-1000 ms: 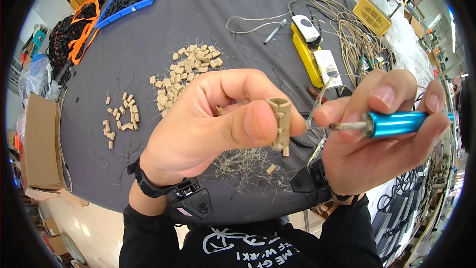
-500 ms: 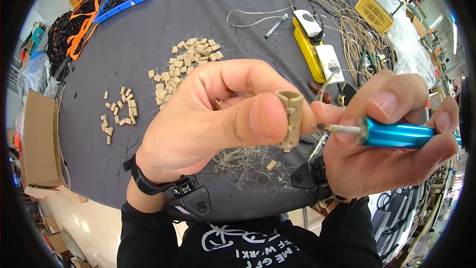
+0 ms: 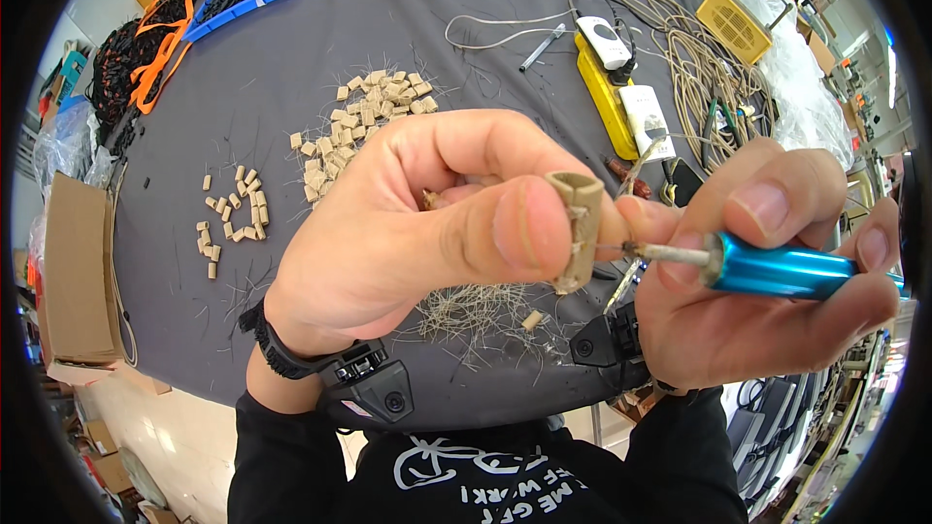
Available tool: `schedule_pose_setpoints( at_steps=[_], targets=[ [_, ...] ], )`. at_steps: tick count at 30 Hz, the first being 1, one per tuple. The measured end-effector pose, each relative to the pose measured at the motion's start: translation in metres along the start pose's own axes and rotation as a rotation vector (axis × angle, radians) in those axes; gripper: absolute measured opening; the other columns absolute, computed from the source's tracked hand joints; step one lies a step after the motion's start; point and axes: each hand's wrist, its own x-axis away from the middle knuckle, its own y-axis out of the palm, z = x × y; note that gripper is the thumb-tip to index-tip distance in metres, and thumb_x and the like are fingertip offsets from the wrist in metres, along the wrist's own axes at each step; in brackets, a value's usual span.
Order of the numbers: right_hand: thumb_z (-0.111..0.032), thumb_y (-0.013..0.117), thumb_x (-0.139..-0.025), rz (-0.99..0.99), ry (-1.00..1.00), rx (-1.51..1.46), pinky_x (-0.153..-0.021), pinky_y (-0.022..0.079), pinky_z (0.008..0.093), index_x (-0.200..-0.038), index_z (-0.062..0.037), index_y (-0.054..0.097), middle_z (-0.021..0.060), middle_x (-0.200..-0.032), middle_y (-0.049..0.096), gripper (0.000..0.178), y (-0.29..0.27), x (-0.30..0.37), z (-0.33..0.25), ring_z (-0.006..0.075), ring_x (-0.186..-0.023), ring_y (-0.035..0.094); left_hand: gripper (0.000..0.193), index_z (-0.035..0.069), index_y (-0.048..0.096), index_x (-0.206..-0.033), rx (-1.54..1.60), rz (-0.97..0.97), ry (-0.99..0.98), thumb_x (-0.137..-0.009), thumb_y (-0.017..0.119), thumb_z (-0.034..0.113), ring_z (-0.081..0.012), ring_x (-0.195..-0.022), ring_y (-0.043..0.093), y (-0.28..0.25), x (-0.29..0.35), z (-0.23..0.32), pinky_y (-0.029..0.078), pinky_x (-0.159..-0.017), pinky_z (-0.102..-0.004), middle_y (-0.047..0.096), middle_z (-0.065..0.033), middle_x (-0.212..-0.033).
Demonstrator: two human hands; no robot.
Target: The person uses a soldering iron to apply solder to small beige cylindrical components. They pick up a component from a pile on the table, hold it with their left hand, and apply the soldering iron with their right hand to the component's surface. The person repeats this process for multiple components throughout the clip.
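Observation:
My left hand pinches a small beige slotted tube upright between thumb and fingers. In my right hand lies a blue-handled tool, its pale narrow shaft and thin dark tip pointing left at the tube's side. Whether the tip touches the tube or enters its slot, I cannot tell. Beyond my left hand is a pile of beige tubes with thin wires sticking out. Farther left sits a smaller group of beige tubes. Beneath my hands lie a heap of thin wire bits and a loose tube.
At the far left stand a blue tray of black parts and an orange-edged bag. A cardboard box is at the left edge. A yellow power strip, a pen and coiled cables lie at the far right.
The beige tube and the tool have shifted slightly to the right together with both hands. Both grips stay the same.

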Motion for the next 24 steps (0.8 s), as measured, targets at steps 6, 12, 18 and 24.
schedule_pose_setpoints(
  at_steps=[6, 12, 18, 24],
  targets=[
    [-0.044, 0.025, -0.089, -0.025, -0.017, -0.047, -0.034, 0.040, 0.0167, -0.095, -0.0148, 0.027, 0.0091, -0.080, 0.052, 0.030, -0.0011, -0.0011, 0.0013, 0.0119, -0.042, 0.044, 0.047, 0.010, 0.046, -0.070, -0.009, 0.009, 0.010, -0.064, 0.065, 0.053, -0.0052, -0.057, 0.037, 0.0000, 0.0022, 0.0009, 0.029, -0.048, -0.0180, 0.044, 0.0027, -0.062],
    [-0.045, 0.025, -0.089, -0.053, -0.015, -0.053, -0.035, 0.041, 0.0169, -0.094, -0.0157, 0.027, 0.0084, -0.080, 0.052, 0.030, -0.0023, -0.0019, 0.0010, 0.0115, -0.042, 0.044, 0.048, 0.010, 0.046, -0.071, -0.012, 0.024, 0.018, -0.064, 0.065, 0.054, -0.0050, -0.057, 0.037, -0.0007, 0.0040, 0.0015, 0.029, -0.048, -0.0178, 0.045, 0.0026, -0.063],
    [-0.046, 0.024, -0.089, -0.042, 0.016, -0.030, -0.035, 0.041, 0.0176, -0.094, -0.0160, 0.027, 0.0075, -0.080, 0.052, 0.030, -0.0017, 0.0000, -0.0007, 0.0113, -0.043, 0.044, 0.048, 0.010, 0.046, -0.071, -0.010, 0.026, 0.024, -0.064, 0.065, 0.054, -0.0048, -0.057, 0.037, -0.0006, 0.0036, 0.0011, 0.030, -0.048, -0.0176, 0.045, 0.0026, -0.063],
    [-0.046, 0.024, -0.089, -0.030, 0.007, -0.014, -0.035, 0.040, 0.0180, -0.094, -0.0138, 0.027, 0.0072, -0.080, 0.051, 0.033, -0.0011, 0.0005, -0.0005, 0.0114, -0.044, 0.044, 0.048, 0.010, 0.047, -0.072, 0.003, 0.022, 0.030, -0.064, 0.064, 0.054, -0.0046, -0.058, 0.038, 0.0004, 0.0033, 0.0001, 0.030, -0.049, -0.0175, 0.047, 0.0024, -0.064]
  ],
)
